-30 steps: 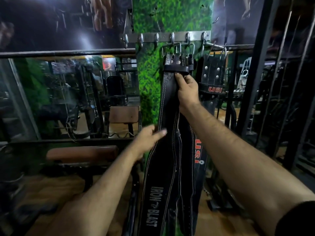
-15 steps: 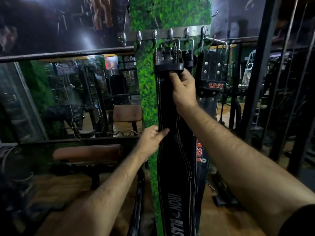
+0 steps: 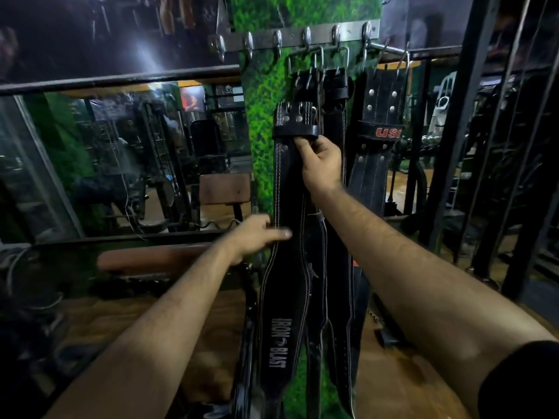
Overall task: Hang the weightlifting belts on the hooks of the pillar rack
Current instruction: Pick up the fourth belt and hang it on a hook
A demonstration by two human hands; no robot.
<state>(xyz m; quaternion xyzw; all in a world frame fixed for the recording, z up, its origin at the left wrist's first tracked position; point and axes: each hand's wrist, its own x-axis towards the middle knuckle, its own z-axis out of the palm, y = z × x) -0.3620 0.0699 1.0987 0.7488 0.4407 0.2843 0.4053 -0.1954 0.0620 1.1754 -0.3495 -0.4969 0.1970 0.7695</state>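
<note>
- A green, moss-textured pillar carries a steel bar of hooks; mirrors flank it.
- Your right hand grips the black stitched leather belt just under its buckle loop, below the hooks.
- Your left hand pinches its left edge lower down.

Iron Blast belt lowered, buckle end off hooks; right hand dropped with it.
</note>
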